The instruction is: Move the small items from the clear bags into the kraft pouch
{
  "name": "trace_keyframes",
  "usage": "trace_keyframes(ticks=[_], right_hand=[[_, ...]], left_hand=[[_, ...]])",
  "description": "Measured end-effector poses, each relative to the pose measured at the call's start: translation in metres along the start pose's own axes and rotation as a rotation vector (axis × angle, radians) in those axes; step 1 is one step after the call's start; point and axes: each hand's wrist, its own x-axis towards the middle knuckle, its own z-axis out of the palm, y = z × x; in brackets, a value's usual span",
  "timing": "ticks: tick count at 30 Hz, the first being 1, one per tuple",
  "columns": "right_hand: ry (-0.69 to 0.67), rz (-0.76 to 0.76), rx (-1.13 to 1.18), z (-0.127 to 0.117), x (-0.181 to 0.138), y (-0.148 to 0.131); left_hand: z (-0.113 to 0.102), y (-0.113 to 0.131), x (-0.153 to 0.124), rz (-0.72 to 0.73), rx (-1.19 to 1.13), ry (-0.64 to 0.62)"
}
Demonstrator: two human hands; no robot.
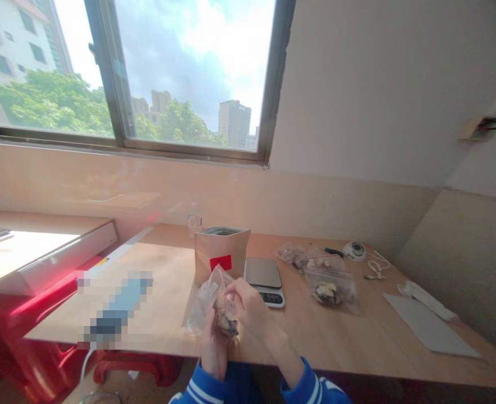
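- The left hand [213, 348] was closed around the bottom of a small clear bag [220, 306] with dark bits inside.
- The right hand [248, 308] gripped the same bag from the right side, with its fingers [231, 293] curled onto the upper part.
- The bag was held up between both hands, at the near edge of the table [336, 342], a little above it.
- More clear plastic [200, 311] hung to the left of the bag, touching the left hand.
- Blue sleeves [311, 387] with white stripes covered both wrists.
- A brown pouch [220, 252] with a red label [220, 262] stood upright just behind the hands. Its top was open.
- A small scale [265, 279] lay just right of the pouch, near the right hand.
- A filled clear bag [330, 286] lay right of the scale, with dark and pale bits in it.
- More clear bags [292, 253] lay behind it, farther back on the table.
- A green screwdriver [330, 251] lay near those bags.
- A small round white camera [354, 251] sat next to the screwdriver, with a white cord [376, 268] beside it.
- A white sheet [428, 325] lay at the right end of the table, well apart from the hands.
- A rolled white thing [425, 298] lay along the far edge of the sheet.
- A big window [168, 73] above the table showed trees, tall buildings and clouds.
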Motion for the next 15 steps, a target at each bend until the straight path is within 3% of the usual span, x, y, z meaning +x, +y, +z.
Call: trace_keyframes(ticks=[3,7,11,15], right_hand=[[-0.007,0.096,0.056,0.018,-0.019,0.020],[0.089,0.137,0.168,0.040,-0.025,0.039],[0.076,0.140,0.236,0.066,-0.028,0.053],[0.110,0.237,0.284,0.090,-0.029,0.070]], left_hand=[[-0.008,-0.007,0.001,0.136,0.163,0.015],[-0.029,-0.013,0.013,0.268,0.329,0.060],[-0.039,-0.009,0.024,0.262,0.334,0.133],[-0.042,-0.005,0.030,0.232,0.358,0.156]])
